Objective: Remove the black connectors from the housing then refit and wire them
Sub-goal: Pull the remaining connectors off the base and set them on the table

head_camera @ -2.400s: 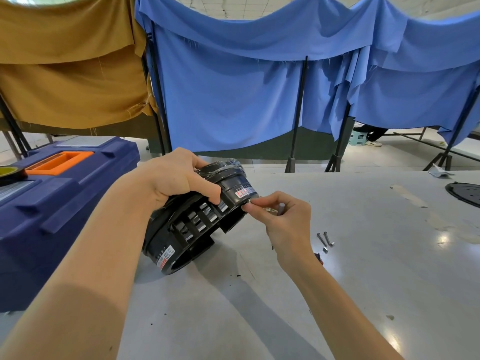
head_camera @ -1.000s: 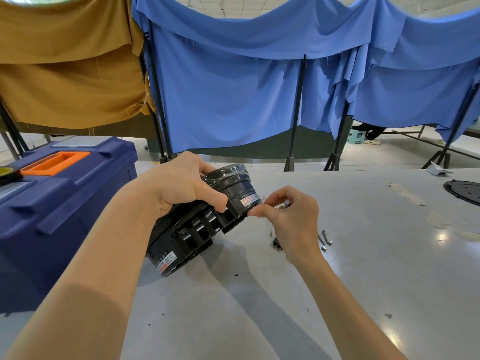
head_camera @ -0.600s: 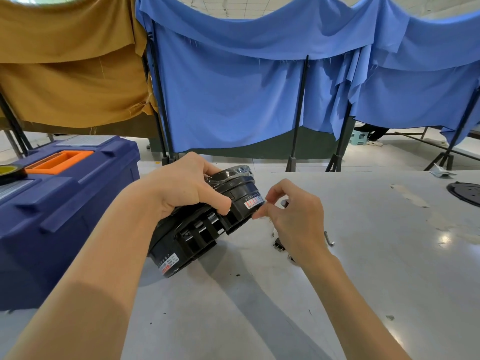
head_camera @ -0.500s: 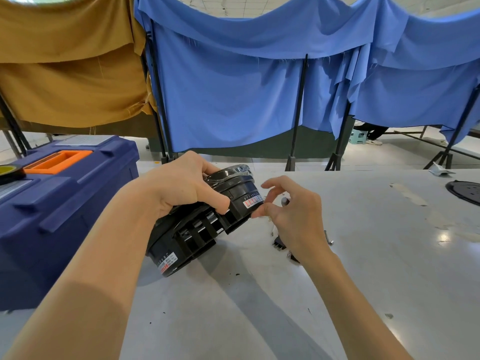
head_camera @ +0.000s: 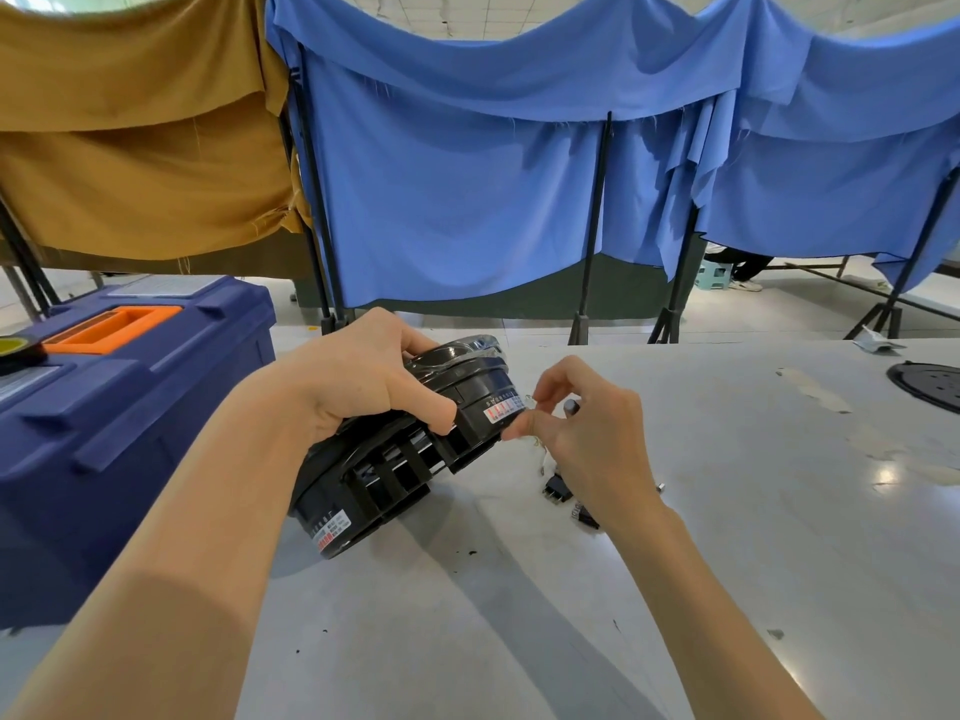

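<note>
Far left on the worktop [head_camera: 727, 511]: blue toolbox [head_camera: 130, 407], lid down, not part of this. Next over, housing [head_camera: 395, 470] tipped up, bottom rim touching the worktop, pinned from above by the left hand [head_camera: 363, 376], grip clamped round the upper part with the thumb on the side wall. Right up against the labelled side, right hand [head_camera: 587, 433], grip pinched together on what looks like a thin wire [head_camera: 538, 447], too fine to be sure. Just beside that wrist, two black connectors [head_camera: 558, 492] lying loose on the worktop, apart from the housing. So, guessing: removal done for at least those two, refit not yet started for them, wiring maybe being sorted first. Can't see into the slots, so no idea about any others. Far right, black disc [head_camera: 930, 384], well apart from everything.
</note>
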